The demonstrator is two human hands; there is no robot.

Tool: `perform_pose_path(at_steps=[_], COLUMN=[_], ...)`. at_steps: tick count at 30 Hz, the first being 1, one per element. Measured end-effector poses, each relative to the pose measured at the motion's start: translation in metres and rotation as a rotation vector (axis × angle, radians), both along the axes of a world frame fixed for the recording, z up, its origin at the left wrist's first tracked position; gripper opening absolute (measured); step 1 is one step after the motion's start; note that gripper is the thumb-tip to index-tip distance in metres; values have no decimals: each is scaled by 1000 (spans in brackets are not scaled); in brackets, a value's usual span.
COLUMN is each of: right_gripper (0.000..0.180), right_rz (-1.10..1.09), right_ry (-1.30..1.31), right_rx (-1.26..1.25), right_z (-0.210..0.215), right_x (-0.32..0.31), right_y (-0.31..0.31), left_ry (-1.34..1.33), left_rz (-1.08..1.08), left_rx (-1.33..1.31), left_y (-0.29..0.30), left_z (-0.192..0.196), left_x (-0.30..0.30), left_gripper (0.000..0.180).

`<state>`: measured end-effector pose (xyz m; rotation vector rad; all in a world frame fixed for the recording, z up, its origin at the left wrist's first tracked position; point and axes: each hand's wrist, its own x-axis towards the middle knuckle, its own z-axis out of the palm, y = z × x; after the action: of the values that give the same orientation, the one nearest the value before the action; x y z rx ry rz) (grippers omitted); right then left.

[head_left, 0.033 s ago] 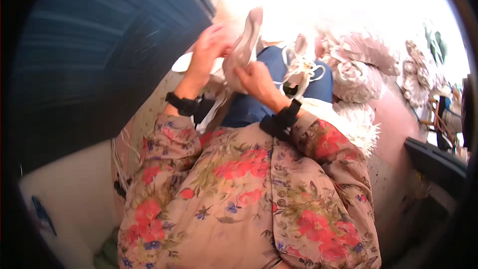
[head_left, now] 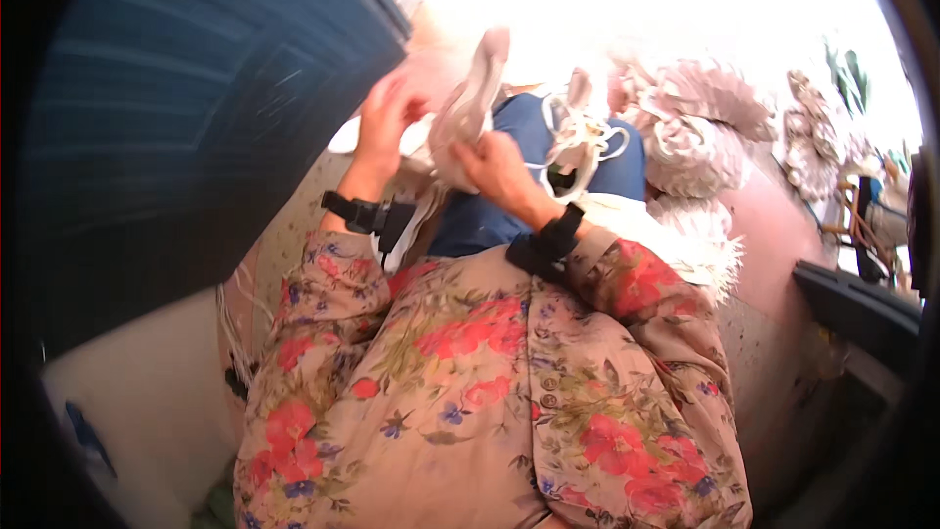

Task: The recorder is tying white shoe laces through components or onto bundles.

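My right hand (head_left: 495, 168) grips a pale sneaker (head_left: 468, 116) by its near end, above my left thigh. The sneaker stands tilted, its narrow end pointing up and away. To its left is my left hand (head_left: 385, 127), fingers apart and slightly bent, with no object visible in it. A second white sneaker (head_left: 585, 145) with loose looped laces rests on my right knee, its opening toward me. More white shoes (head_left: 416, 142) lie behind and below my left hand, partly hidden by it. Black bands circle both my wrists.
A large dark blue panel (head_left: 215, 108) rises close on the left. Bundles of pale, layered pieces (head_left: 695, 152) are heaped to the right of my knees, with another bundle (head_left: 811, 137) beyond. A dark bar-shaped object (head_left: 857, 313) juts in at the right. Strong light washes out the far floor.
My left hand has moved left, away from the sneaker. The sneaker and my right hand have shifted only slightly.
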<state>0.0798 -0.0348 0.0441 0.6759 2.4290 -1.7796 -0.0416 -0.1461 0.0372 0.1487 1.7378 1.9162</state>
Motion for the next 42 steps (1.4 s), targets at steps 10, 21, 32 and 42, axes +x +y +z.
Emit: perform_pose_path(at_steps=[10, 21, 32, 42], right_gripper=[25, 31, 24, 38], right_rz=[-22, -646, -859, -669], right_ry=[203, 437, -38, 446], right_rx=[-335, -1045, -544, -1265], right_z=[-34, -27, -87, -97], right_x=[29, 106, 118, 103], right_y=[24, 133, 103, 103], left_ry=[414, 866, 317, 368], left_rz=[-529, -1075, -733, -1117], left_rx=[-357, -167, -224, -422], left_y=[-12, 78, 78, 78], left_z=[-93, 23, 16, 8], left_x=[7, 77, 60, 73], left_gripper=[25, 52, 34, 38])
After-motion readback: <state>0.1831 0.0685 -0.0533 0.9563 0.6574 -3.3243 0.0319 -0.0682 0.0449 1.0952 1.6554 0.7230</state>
